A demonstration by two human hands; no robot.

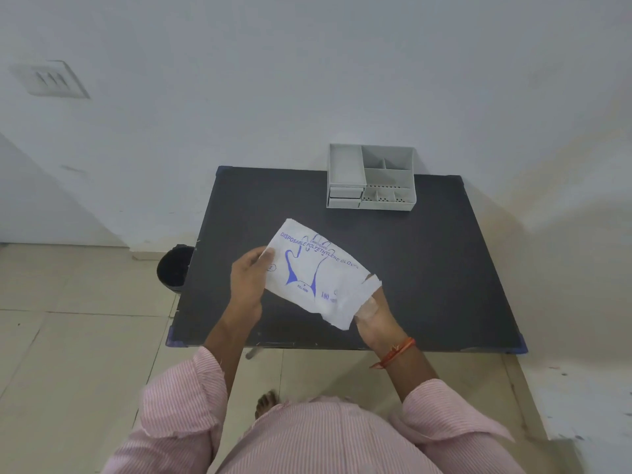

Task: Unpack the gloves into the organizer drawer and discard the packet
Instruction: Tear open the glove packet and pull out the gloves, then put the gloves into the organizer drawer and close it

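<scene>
A white packet [321, 273] printed in blue with "disposable polyethylene gloves" is held above the dark table [427, 261]. My left hand [248, 283] grips its left edge, thumb on top. My right hand [374, 319] holds its lower right end from beneath, mostly hidden by the packet. The gloves themselves are out of sight inside the packet. A grey organizer [371, 177] stands at the table's far edge against the wall, with open compartments on top and two small drawers [345, 197] at its front left, both pushed in.
A black bin [175, 268] stands on the tiled floor just left of the table. A white wall runs behind the table. A bare foot [266, 403] shows below the table's near edge.
</scene>
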